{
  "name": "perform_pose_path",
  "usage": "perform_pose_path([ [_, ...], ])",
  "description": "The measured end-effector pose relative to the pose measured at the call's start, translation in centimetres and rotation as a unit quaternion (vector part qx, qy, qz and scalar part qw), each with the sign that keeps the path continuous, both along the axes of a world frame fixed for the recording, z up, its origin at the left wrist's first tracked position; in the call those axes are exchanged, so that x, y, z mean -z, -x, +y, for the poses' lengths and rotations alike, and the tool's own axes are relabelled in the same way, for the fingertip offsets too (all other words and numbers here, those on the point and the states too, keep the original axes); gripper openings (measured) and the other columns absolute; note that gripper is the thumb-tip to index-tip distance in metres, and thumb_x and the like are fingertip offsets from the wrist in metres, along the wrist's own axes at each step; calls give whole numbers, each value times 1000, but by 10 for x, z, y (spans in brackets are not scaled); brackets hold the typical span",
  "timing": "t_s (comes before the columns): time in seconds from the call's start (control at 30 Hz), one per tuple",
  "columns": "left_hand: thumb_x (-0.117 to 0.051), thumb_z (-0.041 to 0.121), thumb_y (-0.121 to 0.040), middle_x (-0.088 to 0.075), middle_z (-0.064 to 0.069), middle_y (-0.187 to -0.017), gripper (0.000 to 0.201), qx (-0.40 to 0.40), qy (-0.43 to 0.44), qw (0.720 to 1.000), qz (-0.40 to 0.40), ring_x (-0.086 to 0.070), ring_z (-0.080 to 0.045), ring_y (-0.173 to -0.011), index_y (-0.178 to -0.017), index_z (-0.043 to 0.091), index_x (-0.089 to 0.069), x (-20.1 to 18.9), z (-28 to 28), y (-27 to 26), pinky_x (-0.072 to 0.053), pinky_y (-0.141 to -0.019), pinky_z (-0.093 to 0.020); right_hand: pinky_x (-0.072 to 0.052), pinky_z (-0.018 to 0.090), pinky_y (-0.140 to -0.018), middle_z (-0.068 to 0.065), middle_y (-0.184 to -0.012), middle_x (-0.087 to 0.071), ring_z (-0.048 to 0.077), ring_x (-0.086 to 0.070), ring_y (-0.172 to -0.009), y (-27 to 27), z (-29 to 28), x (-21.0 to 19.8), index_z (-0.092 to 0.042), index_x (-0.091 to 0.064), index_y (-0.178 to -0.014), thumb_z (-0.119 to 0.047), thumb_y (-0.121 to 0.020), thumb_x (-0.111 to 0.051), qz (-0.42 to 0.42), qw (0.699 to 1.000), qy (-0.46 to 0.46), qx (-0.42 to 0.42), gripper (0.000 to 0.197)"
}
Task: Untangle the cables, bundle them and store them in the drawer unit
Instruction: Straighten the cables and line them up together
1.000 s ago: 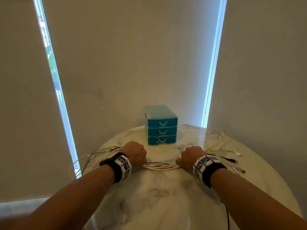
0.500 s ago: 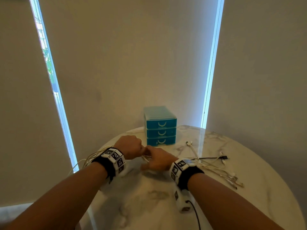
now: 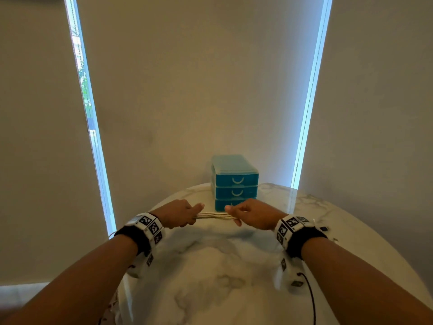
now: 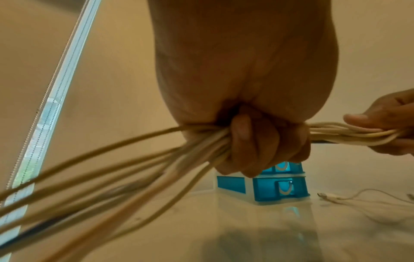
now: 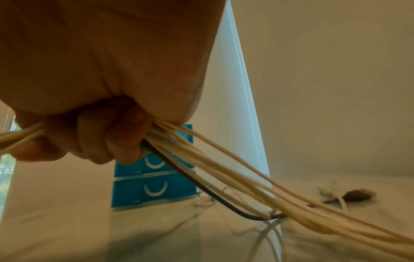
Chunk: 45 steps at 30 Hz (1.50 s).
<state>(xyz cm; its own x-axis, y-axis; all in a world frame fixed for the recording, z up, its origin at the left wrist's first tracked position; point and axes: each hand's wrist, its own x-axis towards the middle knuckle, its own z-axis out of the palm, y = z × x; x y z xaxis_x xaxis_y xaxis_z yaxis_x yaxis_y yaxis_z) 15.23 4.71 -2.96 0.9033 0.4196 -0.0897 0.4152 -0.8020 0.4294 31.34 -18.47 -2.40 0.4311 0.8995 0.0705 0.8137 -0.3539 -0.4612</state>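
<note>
A bunch of several pale cables (image 3: 214,216) runs taut between my two hands above the round marble table (image 3: 210,277). My left hand (image 3: 179,215) grips the bunch in a fist (image 4: 257,141); the cables (image 4: 134,168) fan out leftward past it. My right hand (image 3: 251,216) grips the other side (image 5: 107,140), where pale cables (image 5: 246,179) and one black cable (image 5: 190,180) trail down to the right. The blue three-drawer unit (image 3: 235,181) stands just behind the hands, all drawers closed.
Loose cable ends and plugs lie on the table to the right (image 4: 331,196), with a dark plug (image 5: 356,195) among them. Beige window blinds with two bright gaps stand behind the table. The table edge curves close on the left.
The hands, held together half a second ago, have drawn apart and risen, stretching the cable bunch between them. The loose ends on the right have been pulled in.
</note>
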Motion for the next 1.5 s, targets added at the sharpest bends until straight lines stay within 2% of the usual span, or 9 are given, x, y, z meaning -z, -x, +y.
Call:
perform_pose_path([
  [0.27, -37, 56, -111, -57, 0, -63, 63, -35, -23, 999, -8, -51, -18, -55, -65, 20, -62, 11, 35, 28, -49, -67, -29, -57, 37, -88, 1, -87, -75, 15, -68, -78, -44, -22, -6, -21, -77, -91, -69, -107, -35, -141, 985, 57, 76, 66],
  [0.37, -42, 56, -102, -65, -7, -79, 56, -20, -174, 984, 32, -63, -29, -79, -69, 19, -67, 15, 26, 28, -51, -83, -36, -57, 39, -94, 2, -96, -77, 18, -71, -87, -41, -25, 1, -19, -79, -102, -70, -106, -39, -151, 974, 145, 87, 65],
  [0.53, -30, 48, -101, -74, -15, -110, 61, 80, -395, 911, 87, -70, -37, -102, -107, 10, -77, 26, -4, 7, -43, -74, -36, -58, 37, -90, 1, -101, -76, 20, -71, -93, -37, -22, 33, -18, -79, -108, -74, -102, -43, -245, 932, 243, 111, 66],
  [0.83, -26, 45, -94, -74, -11, -99, 59, 84, -376, 921, 47, -70, -35, -95, -97, 11, -74, 30, 0, -2, -51, -75, -37, -43, 45, -115, 9, -154, -51, 30, -51, -138, -16, -21, 27, -15, -62, -144, -63, -108, -37, -320, 903, 272, 94, 65],
  [0.93, -40, 44, -101, -74, -15, -95, 50, 46, -388, 921, 11, -69, -36, -88, -90, 7, -73, 25, -1, -1, -42, -69, -35, -46, 39, -114, 3, -151, -47, 22, -49, -136, 9, 1, 15, -19, -55, -144, -48, -108, -55, -237, 964, 114, 42, 46],
  [1.03, -43, 47, -101, -64, -10, -77, 48, 34, -377, 926, -11, -59, -32, -75, -72, 13, -59, 17, -3, -2, -38, -65, -35, -42, 35, -111, -6, -149, -48, 17, -50, -137, 51, 34, 10, -24, -47, -153, -65, -95, -67, -36, 999, 36, 3, 73],
  [1.17, -9, 61, -83, -43, -3, -62, 73, 61, -361, 930, -22, -50, -26, -66, -79, 12, -64, 7, 1, -1, -26, -52, -34, -46, 36, -100, -1, -129, -70, 22, -66, -119, 79, 67, 29, -19, -65, -136, -57, -107, -53, 70, 997, 37, -8, 49],
  [1.37, -41, 52, -111, -62, 7, -62, 61, 25, -51, 991, -120, -56, -12, -59, -64, 21, -63, 8, 13, 12, -47, -71, -32, -40, 30, -75, -7, -71, -57, 11, -50, -69, 62, 59, 5, -23, -62, -77, -55, -110, -45, 122, 992, -45, -2, 48],
  [1.5, -40, 70, -105, -52, 6, -55, 68, -25, 79, 988, -127, -43, -10, -44, -65, 21, -65, 5, 30, 20, -36, -51, -23, -38, 36, -74, -1, -63, -49, 18, -43, -65, 42, 52, 3, -21, -59, -70, -50, -108, -53, 186, 972, -133, 51, 48],
])
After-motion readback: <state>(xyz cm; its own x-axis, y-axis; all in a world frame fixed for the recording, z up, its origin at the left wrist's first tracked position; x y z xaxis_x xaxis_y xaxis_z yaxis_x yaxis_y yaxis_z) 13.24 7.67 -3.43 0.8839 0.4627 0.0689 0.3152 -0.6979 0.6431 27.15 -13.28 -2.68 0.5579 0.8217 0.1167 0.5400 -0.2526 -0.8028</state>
